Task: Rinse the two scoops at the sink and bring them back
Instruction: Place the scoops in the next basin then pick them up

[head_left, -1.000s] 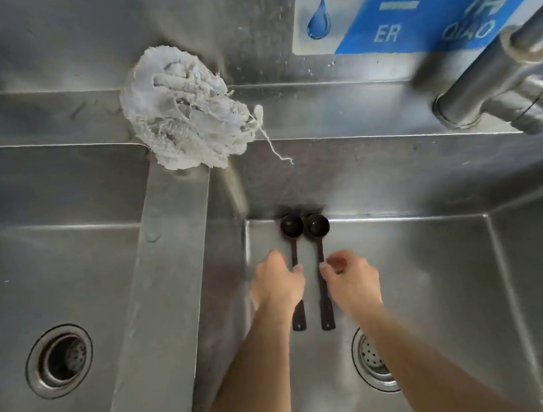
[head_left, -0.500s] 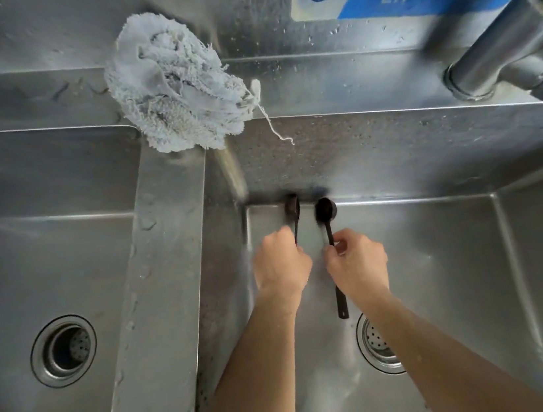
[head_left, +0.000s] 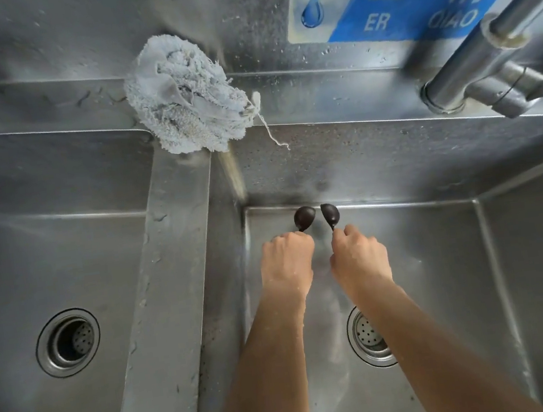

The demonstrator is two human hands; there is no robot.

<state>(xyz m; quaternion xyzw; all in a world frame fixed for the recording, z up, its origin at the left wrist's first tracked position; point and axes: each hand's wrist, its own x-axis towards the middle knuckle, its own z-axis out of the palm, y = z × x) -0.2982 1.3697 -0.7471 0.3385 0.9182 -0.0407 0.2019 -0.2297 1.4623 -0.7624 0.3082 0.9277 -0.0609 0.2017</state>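
Head view | left hand (head_left: 285, 259) grasps left scoop (head_left: 304, 218), right hand (head_left: 359, 253) grasps right scoop (head_left: 330, 213), in right sink basin (head_left: 444, 269) | step: rinsing, likely | next: carry both back

Both scoops (head_left: 305, 218) now bowl-backs up

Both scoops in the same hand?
No: the left hand grips the left scoop and the right hand grips the right scoop, bowls side by side inside the right basin.
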